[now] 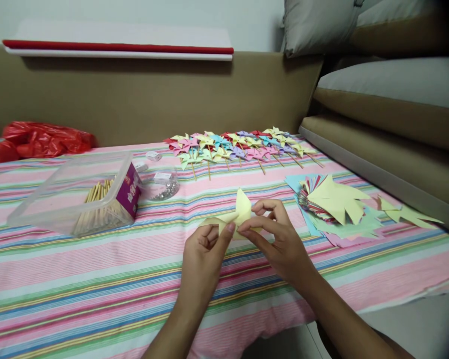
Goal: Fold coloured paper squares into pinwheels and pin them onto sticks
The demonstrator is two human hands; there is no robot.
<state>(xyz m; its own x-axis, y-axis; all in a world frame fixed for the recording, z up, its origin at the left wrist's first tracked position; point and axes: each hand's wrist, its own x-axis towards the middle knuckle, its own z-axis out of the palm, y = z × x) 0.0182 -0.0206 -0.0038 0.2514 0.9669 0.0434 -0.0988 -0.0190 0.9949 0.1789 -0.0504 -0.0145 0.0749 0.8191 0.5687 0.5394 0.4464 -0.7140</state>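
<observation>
A pale yellow paper pinwheel (243, 207), partly folded, is held up above the striped cloth between my two hands. My left hand (205, 254) grips it from the left, thumb pressed near its centre and fingers curled behind. From the right, my right hand (275, 237) pinches at the middle of the paper with thumb and index finger; whether a small pin is between those fingertips I cannot tell. One paper point stands upright, and the lower part of the sheet is hidden by my hands.
Finished pinwheels (239, 147) on sticks lie at the back. Cut paper sheets (338, 199) are stacked at right, beside cushions (389, 89). At left stand a clear plastic box (71, 199) of wooden sticks and a small container (166, 187) of metal pins. A red plastic bag (45, 139) lies behind.
</observation>
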